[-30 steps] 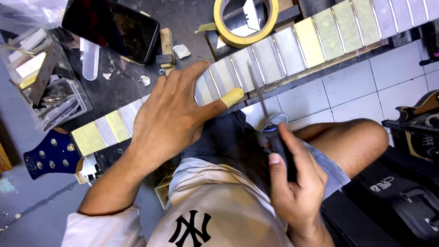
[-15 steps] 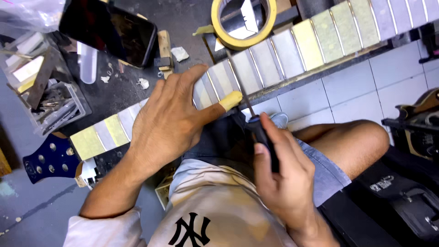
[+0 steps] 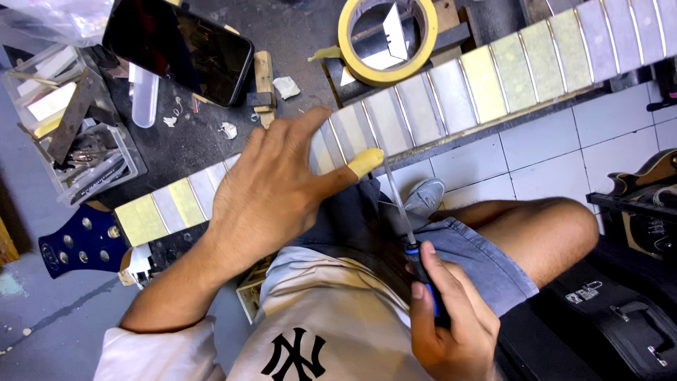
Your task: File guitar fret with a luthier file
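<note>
Now, from overhead, the left hand [image 3: 271,187] lies spread flat on the taped guitar neck [image 3: 423,106] across the bench while the right hand [image 3: 451,328] grips a thin file [image 3: 396,197] whose tip could skid into the taped thumb.

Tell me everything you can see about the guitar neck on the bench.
The guitar neck lies flat and slanted across the dark bench, rising toward the upper right. Strips of pale and yellow masking tape cover the fingerboard between thin metal frets. Its dark blue headstock, with round tuner holes, sits at the lower left. The left hand presses on it, thumb wrapped in yellow tape; the slim tool in the right hand meets its near edge.
</note>
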